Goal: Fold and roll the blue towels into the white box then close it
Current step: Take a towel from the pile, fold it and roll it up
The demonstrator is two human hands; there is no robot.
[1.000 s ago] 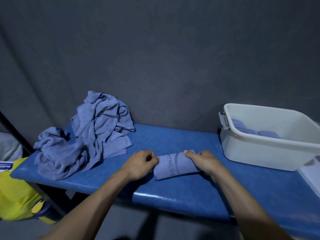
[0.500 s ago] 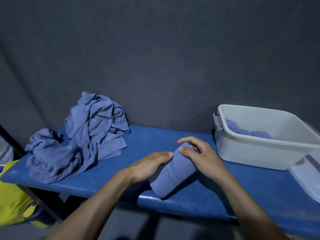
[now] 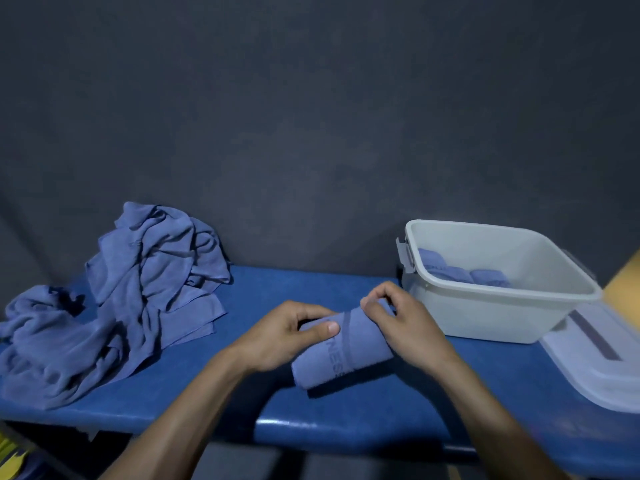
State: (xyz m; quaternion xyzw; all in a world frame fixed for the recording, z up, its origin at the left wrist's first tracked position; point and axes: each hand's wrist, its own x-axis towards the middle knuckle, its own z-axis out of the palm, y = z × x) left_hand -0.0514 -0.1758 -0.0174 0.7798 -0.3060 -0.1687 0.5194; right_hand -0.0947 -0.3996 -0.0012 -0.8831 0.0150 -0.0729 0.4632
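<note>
Both hands grip one rolled towel (image 3: 341,355) — left hand (image 3: 280,336) wrapping its near end, right hand (image 3: 403,322) pinching the far end beside the white box (image 3: 485,311).

I have a rolled blue towel (image 3: 341,355) lying on the blue surface (image 3: 294,292), tilted so its near end points toward me. My left hand (image 3: 280,336) grips its left side, thumb laid across the top. My right hand (image 3: 405,323) holds the far end, fingers curled over it. To the right stands the white box (image 3: 485,317), open, with rolled towels (image 3: 460,271) inside along its left wall. Its lid (image 3: 599,362) lies flat on the surface just beside it, on the right. To the left sits a heap of loose blue towels (image 3: 121,296), partly leaning against the dark wall (image 3: 311,133).
</note>
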